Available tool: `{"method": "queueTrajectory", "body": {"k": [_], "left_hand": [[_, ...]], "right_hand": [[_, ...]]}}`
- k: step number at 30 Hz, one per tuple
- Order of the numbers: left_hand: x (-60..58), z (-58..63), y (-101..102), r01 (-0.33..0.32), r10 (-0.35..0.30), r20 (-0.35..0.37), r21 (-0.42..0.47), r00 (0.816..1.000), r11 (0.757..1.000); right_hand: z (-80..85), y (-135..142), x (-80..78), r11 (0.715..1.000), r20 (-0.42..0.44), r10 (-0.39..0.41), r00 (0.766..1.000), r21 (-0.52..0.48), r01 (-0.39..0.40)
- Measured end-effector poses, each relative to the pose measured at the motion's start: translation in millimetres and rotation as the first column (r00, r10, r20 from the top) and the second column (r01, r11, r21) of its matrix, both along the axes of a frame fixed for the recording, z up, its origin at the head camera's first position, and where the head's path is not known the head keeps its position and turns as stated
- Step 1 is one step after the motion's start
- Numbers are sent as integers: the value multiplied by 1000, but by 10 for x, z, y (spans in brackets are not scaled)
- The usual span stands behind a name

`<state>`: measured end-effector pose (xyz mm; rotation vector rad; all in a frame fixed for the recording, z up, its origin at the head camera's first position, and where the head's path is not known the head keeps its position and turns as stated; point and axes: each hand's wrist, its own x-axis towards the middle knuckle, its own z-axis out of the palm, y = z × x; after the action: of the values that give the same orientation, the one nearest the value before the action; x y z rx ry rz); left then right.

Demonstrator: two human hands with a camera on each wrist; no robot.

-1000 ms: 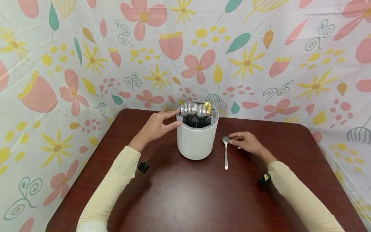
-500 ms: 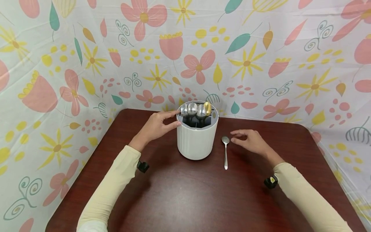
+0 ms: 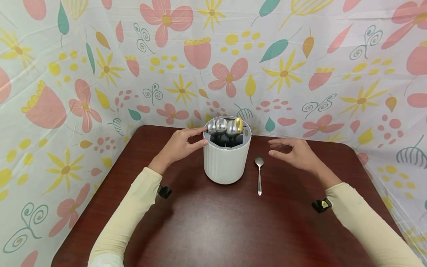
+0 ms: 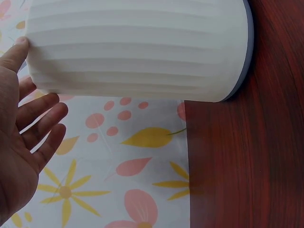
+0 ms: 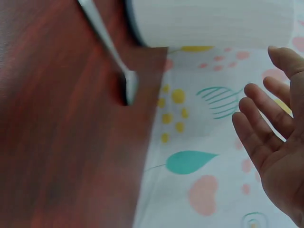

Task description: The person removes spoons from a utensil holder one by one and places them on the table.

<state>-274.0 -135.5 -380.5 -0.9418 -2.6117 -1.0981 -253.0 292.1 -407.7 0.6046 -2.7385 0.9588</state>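
Observation:
A white ribbed utensil holder (image 3: 225, 167) stands upright on the table, with several silver spoons (image 3: 221, 126) and a gold spoon (image 3: 238, 125) in it, bowls up. My left hand (image 3: 178, 145) touches the left side of its rim with thumb and fingertips; the left wrist view shows that hand's fingers (image 4: 45, 124) loosely bent by the ribbed wall. To the right of the holder lies a loose silver spoon (image 3: 259, 174), its bowl toward the wall. Above and right of this spoon my right hand (image 3: 295, 152) hovers, fingers relaxed, holding nothing. In the right wrist view the palm (image 5: 285, 166) faces the camera.
The dark red-brown table (image 3: 207, 230) ends in rounded far corners. A flower-printed cloth (image 3: 283, 74) hangs close behind it and along both sides. Dark wrist cameras sit on the left wrist (image 3: 164, 191) and the right wrist (image 3: 321, 205).
My right hand has drawn away from the loose spoon's bowl, rightward and upward, leaving the spoon on the table. The left hand stays at the holder's rim.

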Motion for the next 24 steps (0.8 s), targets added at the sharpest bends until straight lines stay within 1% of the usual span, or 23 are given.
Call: {"method": "queueTrajectory", "body": {"k": [6, 12, 15, 19, 22, 24], "left_hand": [[6, 12, -1, 2, -2, -1, 0, 1000, 1000], [0, 3, 2, 2, -2, -1, 4, 1000, 1000], [-6, -1, 1, 2, -2, 3, 12, 1000, 1000], [-8, -3, 0, 2, -2, 4, 17, 1000, 1000], [-6, -3, 1, 2, -2, 8, 18, 1000, 1000], [-5, -6, 1, 3, -3, 8, 17, 1000, 1000]], "right_hand": [[254, -87, 19, 999, -39, 31, 999, -40, -32], [453, -200, 11, 997, -20, 31, 999, -76, -32], [526, -258, -29, 996, -37, 55, 998, -74, -58], [591, -337, -101, 991, -109, 110, 988, -69, -118], [625, -408, -150, 985, -145, 136, 980, -90, -150], [642, -454, -181, 981, -154, 142, 978, -110, -159]]}}
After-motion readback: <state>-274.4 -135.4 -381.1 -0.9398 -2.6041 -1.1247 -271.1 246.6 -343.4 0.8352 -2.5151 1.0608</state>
